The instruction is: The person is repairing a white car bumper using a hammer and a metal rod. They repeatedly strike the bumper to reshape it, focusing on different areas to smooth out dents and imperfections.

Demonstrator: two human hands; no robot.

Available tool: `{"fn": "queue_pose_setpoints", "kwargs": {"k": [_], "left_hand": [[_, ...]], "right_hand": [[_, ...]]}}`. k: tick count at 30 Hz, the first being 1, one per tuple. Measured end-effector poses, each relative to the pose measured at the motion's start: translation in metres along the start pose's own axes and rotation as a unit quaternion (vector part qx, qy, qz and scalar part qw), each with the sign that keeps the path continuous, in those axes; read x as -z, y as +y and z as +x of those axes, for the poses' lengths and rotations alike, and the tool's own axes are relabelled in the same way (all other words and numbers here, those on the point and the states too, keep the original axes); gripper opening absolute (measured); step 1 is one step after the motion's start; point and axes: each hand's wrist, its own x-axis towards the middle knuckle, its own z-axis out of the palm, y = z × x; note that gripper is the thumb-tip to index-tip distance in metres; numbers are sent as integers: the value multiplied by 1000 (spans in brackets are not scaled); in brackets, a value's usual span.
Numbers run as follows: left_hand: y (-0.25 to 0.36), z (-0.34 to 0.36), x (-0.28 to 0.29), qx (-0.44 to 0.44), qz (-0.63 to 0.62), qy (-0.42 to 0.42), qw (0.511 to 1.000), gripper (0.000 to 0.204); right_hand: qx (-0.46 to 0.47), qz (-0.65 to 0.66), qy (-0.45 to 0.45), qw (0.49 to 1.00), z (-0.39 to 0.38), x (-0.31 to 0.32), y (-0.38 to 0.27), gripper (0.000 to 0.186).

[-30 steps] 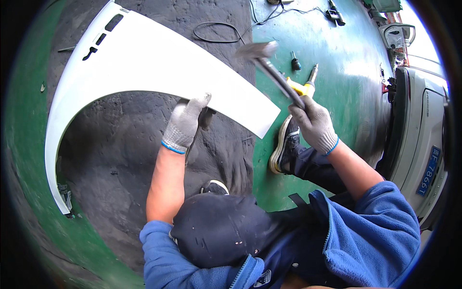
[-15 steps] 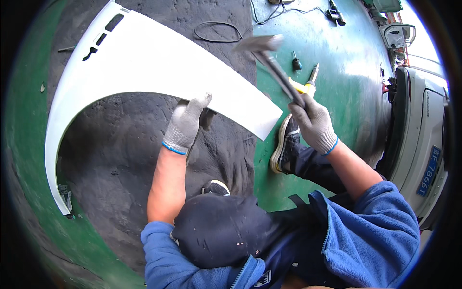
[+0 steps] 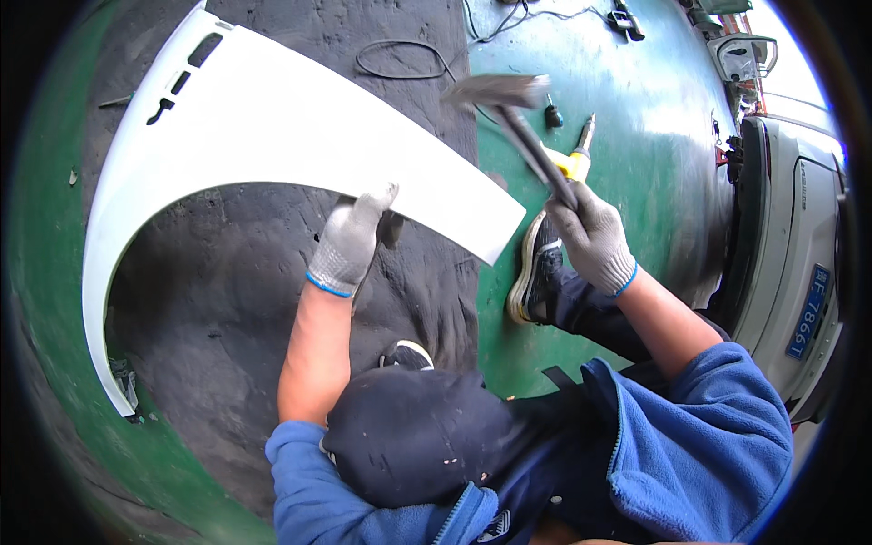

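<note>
In the head view, we are seeing one white panel [image 3: 272,118], with one dark mat [image 3: 227,300] lying beneath it. Our left hand [image 3: 352,234] is gripping the panel's curved inner edge, seemingly the best hold; our right hand [image 3: 593,238] is clutching one hammer [image 3: 534,150] right of the panel. We are judging the panel light, stiff, slippery, dentable.

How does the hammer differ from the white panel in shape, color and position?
The hammer is slim with a crosswise head; the white panel is far larger, broad and curved.
The hammer is dark grey and metallic, the panel plain white.
The hammer is raised in the right grip; the panel's inner edge sits under the left grip's thumb.
Both are in contact with gloved hands.
</note>
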Motion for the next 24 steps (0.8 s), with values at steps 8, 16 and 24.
{"fn": "queue_pose_setpoints", "kwargs": {"k": [8, 16, 24], "left_hand": [[-6, -3, -2, 16, -9, 2, 1000, 38], [-9, 2, 0, 13, -38, 8, 999, 37], [-5, 11, 14, 10, -45, -26, 999, 27]], "right_hand": [[14, 13, 28, 999, -4, -3, 2, 39], [1, 46, 46, 998, 3, -1, -5, 20], [-19, -52, -28, 998, 7, -2, -13, 32]]}}
